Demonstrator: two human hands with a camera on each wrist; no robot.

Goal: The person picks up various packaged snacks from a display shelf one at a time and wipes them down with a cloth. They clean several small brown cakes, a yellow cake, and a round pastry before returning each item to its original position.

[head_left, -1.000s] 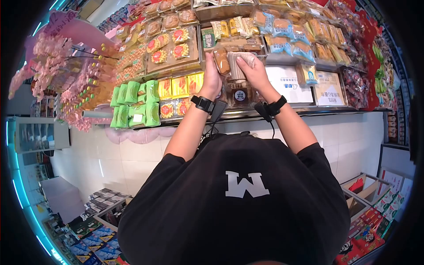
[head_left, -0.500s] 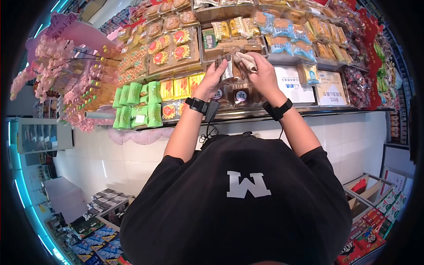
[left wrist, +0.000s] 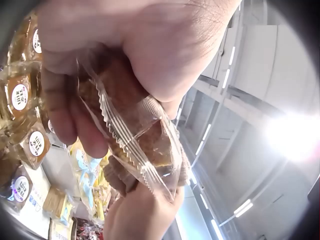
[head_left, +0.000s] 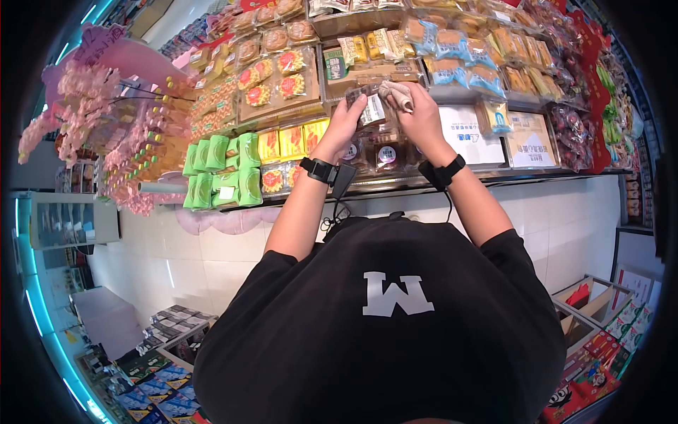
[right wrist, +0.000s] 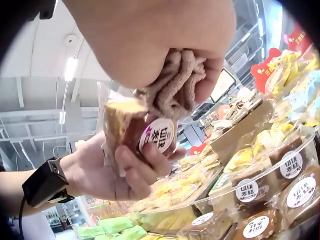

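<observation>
A clear-wrapped cake packet point(head_left: 372, 109) is held in front of the shop shelf point(head_left: 438, 180), above the row of similar dark cakes point(head_left: 385, 154). A round white label point(right wrist: 160, 136) is carried on the packet; dark characters are printed on it, but they cannot be read with certainty. The same round labels are seen on the stocked cakes in the right wrist view. A large white letter is printed on the back of the black shirt point(head_left: 395, 293) — it reads as "M" turned upside down in the head view.

In the head view the packet's long axis is seen running roughly up and down the frame, with the labelled face turned towards the wearer. In the left wrist view the crimped seam point(left wrist: 132, 150) of the wrapper is seen running diagonally across the brown cake.

The packet is gripped by the left hand point(head_left: 346, 124): the fingers point(right wrist: 137, 167) are curled round its lower part and the thumb is pressed against its side. A folded beige cloth point(head_left: 395, 95) is pinched in the right hand point(head_left: 422, 116) between curled fingers and thumb, and is held against the top of the packet — contact is shown in the right wrist view. Both forearms are raised towards the shelf, with black wrist straps point(head_left: 319, 169) worn on each.
</observation>
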